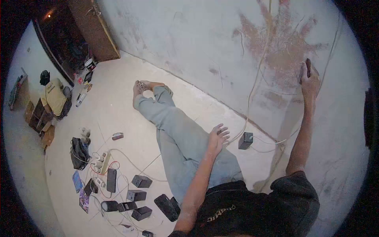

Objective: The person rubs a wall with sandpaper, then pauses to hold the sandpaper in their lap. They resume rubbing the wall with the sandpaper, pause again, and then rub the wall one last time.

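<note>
My right hand (310, 81) is raised against the grey wall (189, 43), its fingers closed round a small dark brown piece (308, 68) whose kind I cannot make out. Just left of that hand, a rough reddish-brown patch (280, 51) spreads over the wall, with smears around it. Over my thigh lies my left hand (218, 138), fingers spread and holding nothing. My legs in grey-green trousers (183, 130) stretch out across the floor, feet crossed near the wall.
A black box-shaped adapter (245, 140) with a white cable stands right of my legs. Left of them lie several black blocks (137, 195), a power strip (105, 162), tangled cables and a black bag (80, 153). Another person (55, 94) crouches far left, near the open door (94, 29).
</note>
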Demonstrator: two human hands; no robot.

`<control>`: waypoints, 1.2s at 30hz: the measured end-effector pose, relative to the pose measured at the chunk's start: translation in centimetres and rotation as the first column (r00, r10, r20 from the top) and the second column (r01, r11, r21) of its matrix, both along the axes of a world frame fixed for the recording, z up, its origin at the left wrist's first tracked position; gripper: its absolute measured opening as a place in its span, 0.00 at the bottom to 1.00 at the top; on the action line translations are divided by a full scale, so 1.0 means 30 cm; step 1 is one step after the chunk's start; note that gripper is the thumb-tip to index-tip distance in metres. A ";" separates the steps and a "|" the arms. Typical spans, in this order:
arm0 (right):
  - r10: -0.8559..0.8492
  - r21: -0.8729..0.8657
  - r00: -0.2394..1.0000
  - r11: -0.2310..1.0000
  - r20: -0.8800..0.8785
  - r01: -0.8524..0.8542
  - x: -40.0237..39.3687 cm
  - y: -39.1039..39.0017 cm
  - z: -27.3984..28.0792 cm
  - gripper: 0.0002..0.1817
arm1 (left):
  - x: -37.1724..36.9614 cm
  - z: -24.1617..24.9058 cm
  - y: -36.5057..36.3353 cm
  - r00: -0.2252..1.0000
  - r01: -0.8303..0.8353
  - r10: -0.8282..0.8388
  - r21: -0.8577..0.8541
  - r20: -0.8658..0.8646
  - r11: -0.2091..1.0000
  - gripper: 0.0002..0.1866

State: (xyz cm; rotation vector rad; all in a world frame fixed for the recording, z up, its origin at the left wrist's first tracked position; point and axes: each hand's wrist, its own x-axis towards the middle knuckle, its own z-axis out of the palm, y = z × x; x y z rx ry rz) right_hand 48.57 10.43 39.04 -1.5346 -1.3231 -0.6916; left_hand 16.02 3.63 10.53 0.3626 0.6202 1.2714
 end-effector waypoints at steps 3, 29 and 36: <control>-0.066 0.131 0.998 0.989 -0.022 0.069 0.043 0.013 0.072 0.22 | -0.003 -0.006 0.006 1.000 0.002 -0.002 -0.008 0.007 1.000 0.22; 0.527 0.041 0.718 0.817 -0.455 -0.575 -0.412 -0.120 -0.068 0.19 | -0.009 -0.004 0.007 0.999 0.047 -0.046 -0.032 0.020 0.998 0.23; 0.532 -0.227 0.579 0.585 -0.618 -0.779 -0.606 -0.186 -0.249 0.19 | -0.011 0.003 -0.001 1.000 0.024 -0.023 -0.013 0.019 1.000 0.22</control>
